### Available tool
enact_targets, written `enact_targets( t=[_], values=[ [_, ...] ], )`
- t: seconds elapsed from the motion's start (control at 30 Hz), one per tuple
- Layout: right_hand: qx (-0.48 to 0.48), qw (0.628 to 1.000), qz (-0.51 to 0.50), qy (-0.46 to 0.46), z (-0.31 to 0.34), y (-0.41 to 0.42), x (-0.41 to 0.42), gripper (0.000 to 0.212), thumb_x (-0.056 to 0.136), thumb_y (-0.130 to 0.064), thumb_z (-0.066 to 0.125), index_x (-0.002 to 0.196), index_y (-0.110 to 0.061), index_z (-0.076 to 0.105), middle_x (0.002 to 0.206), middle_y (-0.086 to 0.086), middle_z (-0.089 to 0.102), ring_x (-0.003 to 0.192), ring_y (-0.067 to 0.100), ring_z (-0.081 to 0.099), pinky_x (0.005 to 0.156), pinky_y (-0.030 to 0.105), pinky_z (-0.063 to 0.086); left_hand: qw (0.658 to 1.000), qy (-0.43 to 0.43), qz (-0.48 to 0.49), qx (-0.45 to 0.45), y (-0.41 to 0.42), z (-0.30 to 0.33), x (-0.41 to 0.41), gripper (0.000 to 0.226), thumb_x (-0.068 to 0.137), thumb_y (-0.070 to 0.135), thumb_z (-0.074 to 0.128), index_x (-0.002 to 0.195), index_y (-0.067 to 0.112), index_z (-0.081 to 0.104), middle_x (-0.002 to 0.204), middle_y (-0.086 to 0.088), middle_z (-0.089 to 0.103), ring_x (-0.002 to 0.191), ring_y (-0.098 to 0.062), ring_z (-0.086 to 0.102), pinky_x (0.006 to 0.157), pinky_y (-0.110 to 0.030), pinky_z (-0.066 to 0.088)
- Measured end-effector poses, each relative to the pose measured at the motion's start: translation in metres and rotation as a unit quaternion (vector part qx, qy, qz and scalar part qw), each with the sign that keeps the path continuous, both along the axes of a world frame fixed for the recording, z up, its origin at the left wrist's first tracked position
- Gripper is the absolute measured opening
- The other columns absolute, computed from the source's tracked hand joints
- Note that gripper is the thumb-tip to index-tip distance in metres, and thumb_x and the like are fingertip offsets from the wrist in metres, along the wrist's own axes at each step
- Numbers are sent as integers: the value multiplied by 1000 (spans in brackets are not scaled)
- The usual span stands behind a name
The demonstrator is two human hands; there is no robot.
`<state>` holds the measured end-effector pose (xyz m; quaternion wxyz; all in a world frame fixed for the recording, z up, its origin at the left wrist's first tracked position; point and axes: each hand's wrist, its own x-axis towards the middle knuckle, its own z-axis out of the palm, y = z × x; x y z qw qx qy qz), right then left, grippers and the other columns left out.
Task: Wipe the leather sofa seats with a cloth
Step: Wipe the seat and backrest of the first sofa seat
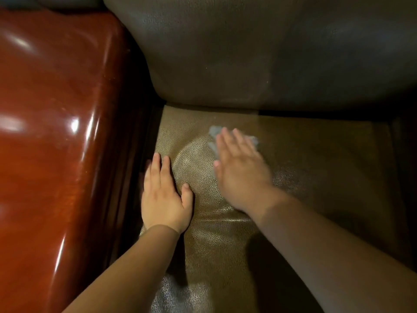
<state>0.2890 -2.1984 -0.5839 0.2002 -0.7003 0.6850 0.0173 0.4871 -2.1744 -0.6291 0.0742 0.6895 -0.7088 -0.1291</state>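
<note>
The fingers [232, 141] of the right hand [241, 170] are held straight and pressed flat on a grey cloth [214, 132], blurred, near the back of the leather seat [216, 240]. The left hand [164, 197] is laid flat, fingers extended, at the seat's left edge beside a glossy wooden armrest [56, 132].

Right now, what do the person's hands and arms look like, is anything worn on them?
Both forearms are bare as far as the frame shows: no sleeves, gloves, watch or bracelets. The left hand is sharp, with short nails and no rings showing. The right hand is motion-blurred, so small details such as rings cannot be told.
</note>
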Motion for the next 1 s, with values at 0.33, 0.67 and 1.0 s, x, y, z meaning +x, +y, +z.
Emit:
enact_targets(
  t=[0.33,0.67,1.0],
  values=[
    [-21,982,-173,67,-20,-37,-70,52,105,-35,29,146,-7,44,145,17,49,138,34,41,121,46,28,1000,-6,-1,-9,2,-4,-1,79,96,46,41,163,6,29,173,-12,19,158,-32,19,131,-36,10],
    [-15,999,-24,28,-7,-21,-39,70,100,-41,19,162,-11,30,169,11,27,157,31,23,127,43,16,1000,-3,-1,-8,0,-5,0,79,96,45,42,163,7,29,173,-11,19,158,-32,19,130,-38,12],
    [-22,996,-86,17,-20,-58,19,64,107,-38,31,164,-12,22,171,13,17,158,31,12,129,40,3,1000,7,8,-17,1,-8,-2,78,94,45,42,162,8,32,173,-9,20,158,-32,21,129,-37,14]
  ],
)
